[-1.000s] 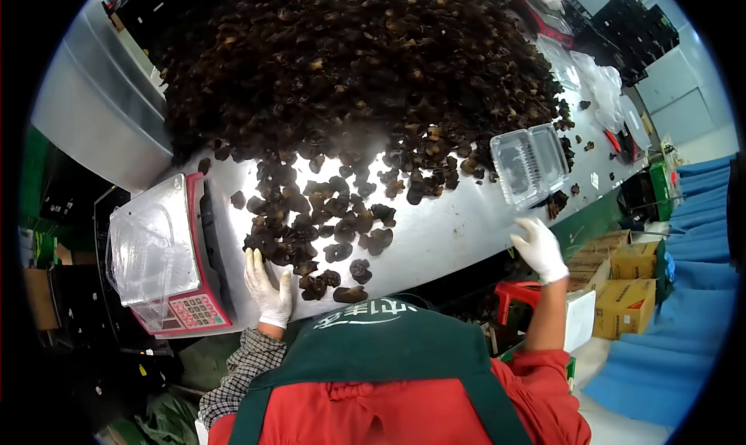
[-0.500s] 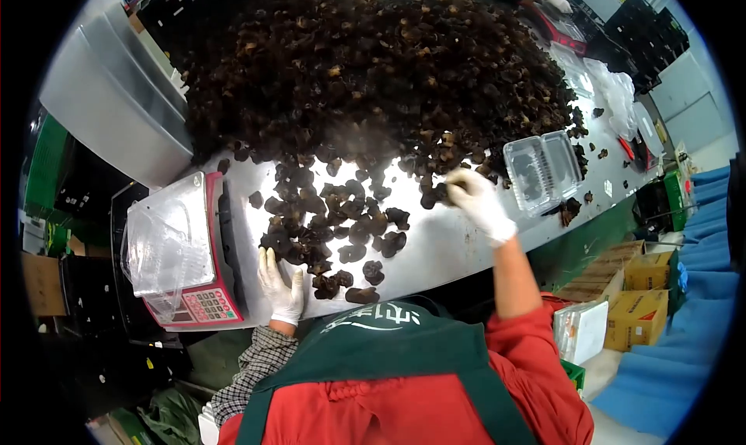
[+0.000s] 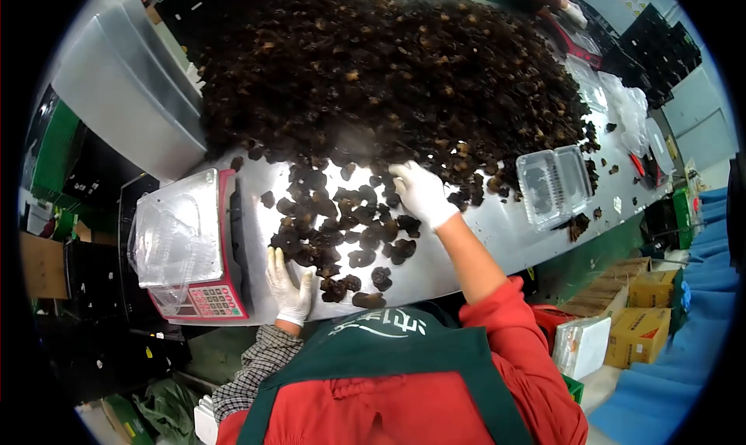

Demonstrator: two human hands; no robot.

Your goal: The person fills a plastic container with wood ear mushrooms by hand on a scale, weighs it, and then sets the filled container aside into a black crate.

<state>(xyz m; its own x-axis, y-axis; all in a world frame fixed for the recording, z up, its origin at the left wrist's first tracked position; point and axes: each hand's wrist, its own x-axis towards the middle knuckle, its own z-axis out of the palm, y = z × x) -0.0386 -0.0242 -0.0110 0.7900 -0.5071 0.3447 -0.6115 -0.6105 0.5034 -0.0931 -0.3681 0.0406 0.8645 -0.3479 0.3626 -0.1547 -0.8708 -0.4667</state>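
My left hand (image 3: 289, 288), in a white glove, lies flat at the left side of a loose spread of dark wood ear mushrooms (image 3: 365, 216), its fingertips at the pieces and thumb apart. My right hand (image 3: 421, 194), also gloved, reaches to the near edge of a large mushroom heap (image 3: 381, 72). Its fingers are bent and slightly apart, and no piece shows clearly between them; its palm side is hidden. Left of my left hand stands a red and silver weighing scale (image 3: 194, 235) with a clear plastic box (image 3: 167, 247) on it.
An open clear clamshell box (image 3: 553, 187) lies right of the heap on the metal table (image 3: 443, 266). Grey metal panels (image 3: 128, 88) rise at the left. Farther back at the right, another person's gloved hand (image 3: 573, 14) is near a second red scale (image 3: 581, 45). Cartons (image 3: 637, 336) stand lower right.
My right hand has moved left along the heap's near edge, toward the loose mushrooms. My left hand stays in place beside them. The whole view has shifted slightly.
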